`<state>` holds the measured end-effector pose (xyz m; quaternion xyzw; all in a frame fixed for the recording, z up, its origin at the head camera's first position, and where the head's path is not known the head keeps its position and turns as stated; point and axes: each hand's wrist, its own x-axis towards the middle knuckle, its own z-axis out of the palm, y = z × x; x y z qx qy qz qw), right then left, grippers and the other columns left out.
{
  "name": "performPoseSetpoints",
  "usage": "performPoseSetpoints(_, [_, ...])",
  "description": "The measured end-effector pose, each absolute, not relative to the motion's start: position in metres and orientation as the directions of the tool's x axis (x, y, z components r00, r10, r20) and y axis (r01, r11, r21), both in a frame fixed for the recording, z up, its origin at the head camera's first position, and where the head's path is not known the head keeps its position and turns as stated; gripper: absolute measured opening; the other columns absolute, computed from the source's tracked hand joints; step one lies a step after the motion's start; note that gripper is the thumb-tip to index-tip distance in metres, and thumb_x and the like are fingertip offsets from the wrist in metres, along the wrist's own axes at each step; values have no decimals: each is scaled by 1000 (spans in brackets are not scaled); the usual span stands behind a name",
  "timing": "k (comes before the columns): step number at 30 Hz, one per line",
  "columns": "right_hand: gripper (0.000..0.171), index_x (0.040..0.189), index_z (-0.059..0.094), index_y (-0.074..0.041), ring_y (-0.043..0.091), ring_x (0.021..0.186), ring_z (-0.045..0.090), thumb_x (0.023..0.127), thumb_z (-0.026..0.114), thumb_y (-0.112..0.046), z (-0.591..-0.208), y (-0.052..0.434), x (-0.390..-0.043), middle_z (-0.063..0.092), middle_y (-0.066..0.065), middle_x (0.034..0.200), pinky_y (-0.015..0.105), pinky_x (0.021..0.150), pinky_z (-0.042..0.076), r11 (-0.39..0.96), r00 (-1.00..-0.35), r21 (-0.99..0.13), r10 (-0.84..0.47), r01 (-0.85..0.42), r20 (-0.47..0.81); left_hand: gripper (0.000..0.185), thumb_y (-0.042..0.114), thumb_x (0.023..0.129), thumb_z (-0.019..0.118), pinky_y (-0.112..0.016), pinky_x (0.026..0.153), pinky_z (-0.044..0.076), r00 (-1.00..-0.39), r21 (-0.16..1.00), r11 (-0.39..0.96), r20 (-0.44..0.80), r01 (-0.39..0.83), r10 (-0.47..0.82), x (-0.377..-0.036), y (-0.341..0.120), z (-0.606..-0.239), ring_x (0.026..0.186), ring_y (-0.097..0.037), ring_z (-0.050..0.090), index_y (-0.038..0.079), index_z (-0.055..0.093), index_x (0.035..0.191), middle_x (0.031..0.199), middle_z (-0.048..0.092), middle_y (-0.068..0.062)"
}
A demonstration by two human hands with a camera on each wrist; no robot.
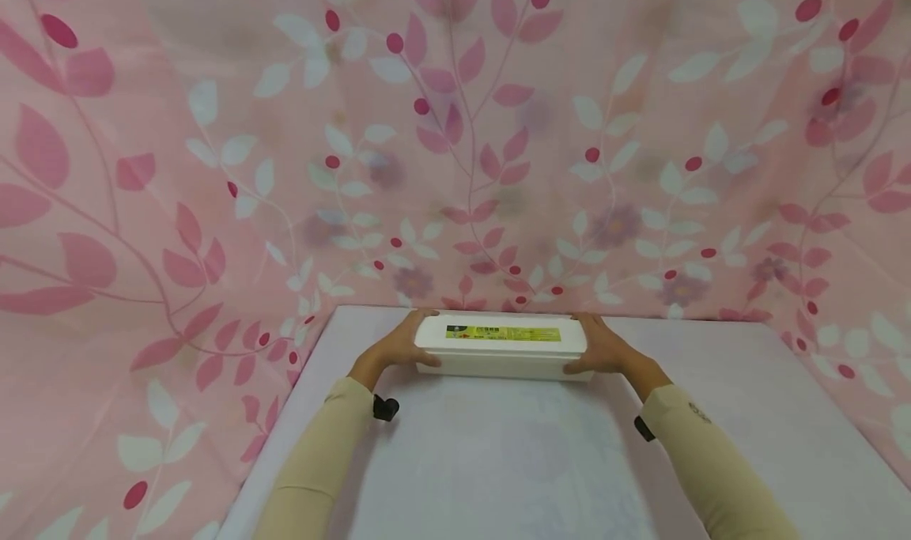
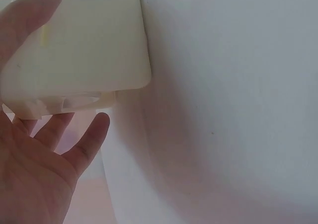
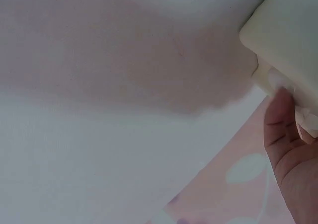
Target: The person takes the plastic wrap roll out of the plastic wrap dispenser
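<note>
Left hand (image 1: pixel 402 342) and right hand (image 1: pixel 603 347) each grasp one end of a white box (image 1: pixel 501 367). A pink leaf-patterned curtain (image 1: pixel 455 129) closes off the back and both sides, a white table (image 1: pixel 498 461) spreads below, and the box lies crosswise at the table's far edge, near the curtain, with a yellow-green label (image 1: pixel 503 334) on top. Both beige sleeves (image 1: pixel 306 461) reach forward, palms facing inward, thumbs along the near side, fingers toward the far side.

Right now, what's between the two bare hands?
The head view shows a long white box with a yellow-green label between left hand and right hand.
</note>
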<state>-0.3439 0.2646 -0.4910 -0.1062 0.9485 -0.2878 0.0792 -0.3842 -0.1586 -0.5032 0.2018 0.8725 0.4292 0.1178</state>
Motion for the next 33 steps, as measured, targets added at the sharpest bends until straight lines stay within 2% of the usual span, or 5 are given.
performPoseSetpoints(6, [111,147,26,-6,36,118,44,63,92,-37,-488,265,-341,36,18,139,61,103,40,799,-963,-578,-256,-165,-79,104,18,62,93,-51,109,37,-897,825,520,-37,220,440,-384,-157,-503,127,-27,43,19,33,147,144,40,-7])
performPoseSetpoints(13, [114,151,22,-12,34,112,50,65,90,-44,-484,265,-341,38,15,139,58,97,45,857,-964,-496,-231,-136,-134,101,20,61,94,-49,107,39,-897,837,495,-11,234,442,-384,-157,-504,124,-26,46,18,37,144,142,44,-5])
performPoseSetpoints(18, [114,151,22,-12,33,106,53,65,90,-44,-483,265,-340,40,16,136,57,92,47,862,-962,-488,-233,-136,-143,102,20,60,95,-50,107,39,-898,833,500,-10,236,439,-384,-158,-504,124,-27,47,17,38,145,142,45,-6])
performPoseSetpoints(21, [116,152,21,-13,33,107,52,65,90,-46,-483,265,-341,38,16,139,57,93,47,868,-960,-477,-236,-138,-151,103,18,59,95,-50,107,39,-896,826,508,-11,242,445,-385,-159,-504,124,-27,46,16,37,145,142,44,-6])
performPoseSetpoints(33, [114,151,22,-11,33,104,53,66,90,-47,-480,269,-338,35,18,143,54,88,49,882,-965,-440,-239,-167,-112,103,21,58,96,-49,107,40,-892,800,524,31,292,450,-387,-157,-501,122,-24,48,18,40,144,139,47,-2])
